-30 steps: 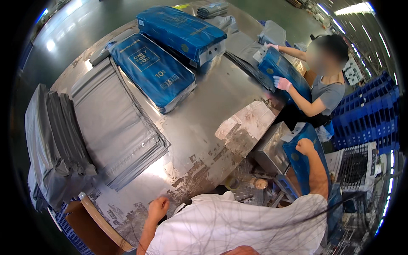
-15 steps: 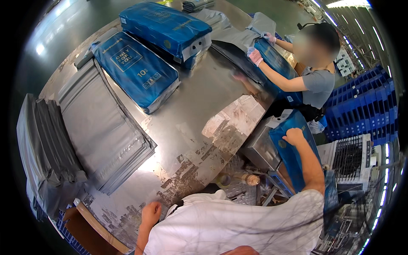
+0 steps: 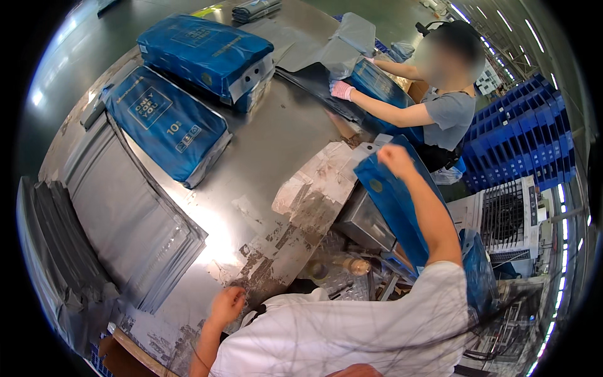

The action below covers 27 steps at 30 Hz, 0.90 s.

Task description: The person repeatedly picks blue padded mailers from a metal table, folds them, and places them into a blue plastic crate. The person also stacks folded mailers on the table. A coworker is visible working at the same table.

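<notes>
My right hand [image 3: 396,158] is closed at the upper end of a long blue plastic-wrapped pack [image 3: 402,210], which leans beside the table's right edge. The pack's white end flap with a dark hole shows just beyond the fist. My left hand [image 3: 227,306] hovers over the near edge of the metal table [image 3: 264,169], its fingers curled and nothing visible in them. Two more blue packs lie at the far left: one flat pack [image 3: 168,125], and a second pack [image 3: 207,53] resting higher behind it.
A stack of flat grey plastic bags [image 3: 125,201] covers the table's left, beside folded grey bags [image 3: 63,251]. A co-worker in pink gloves [image 3: 342,90] handles another blue pack [image 3: 380,85] at the far right. Blue pallets [image 3: 521,135] and a fan unit [image 3: 505,217] stand to the right.
My right hand and the blue pack have risen toward the table's edge. My left hand has shifted slightly, still curled. The co-worker's gloves have moved apart from the grey bag. The view has turned a little.
</notes>
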Tool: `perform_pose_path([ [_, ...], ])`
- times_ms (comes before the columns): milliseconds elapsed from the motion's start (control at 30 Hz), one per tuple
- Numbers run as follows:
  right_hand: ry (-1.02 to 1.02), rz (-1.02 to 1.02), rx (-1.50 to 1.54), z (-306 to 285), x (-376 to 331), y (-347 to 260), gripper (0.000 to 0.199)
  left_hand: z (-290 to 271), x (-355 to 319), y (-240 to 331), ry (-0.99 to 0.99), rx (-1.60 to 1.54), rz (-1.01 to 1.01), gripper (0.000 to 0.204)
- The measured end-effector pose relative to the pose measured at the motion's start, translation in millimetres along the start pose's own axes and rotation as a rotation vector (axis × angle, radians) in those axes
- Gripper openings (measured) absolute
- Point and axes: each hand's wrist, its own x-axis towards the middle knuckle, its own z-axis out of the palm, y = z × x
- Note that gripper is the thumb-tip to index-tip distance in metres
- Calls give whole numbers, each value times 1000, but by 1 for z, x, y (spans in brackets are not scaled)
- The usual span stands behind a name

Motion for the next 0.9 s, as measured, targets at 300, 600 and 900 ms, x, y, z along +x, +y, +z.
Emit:
perform_pose_path([
  [300,54,854,-277,-58,-152,187,100,-25,-15,-16,-52,-38,-220,19],
  [600,-203,268,251,26,-18,-1,59,51,137,3,88,-463,-90,43],
  [900,-582,701,1317,140,-91,-61,64,103,94,-14,153,-621,-93,67],
])
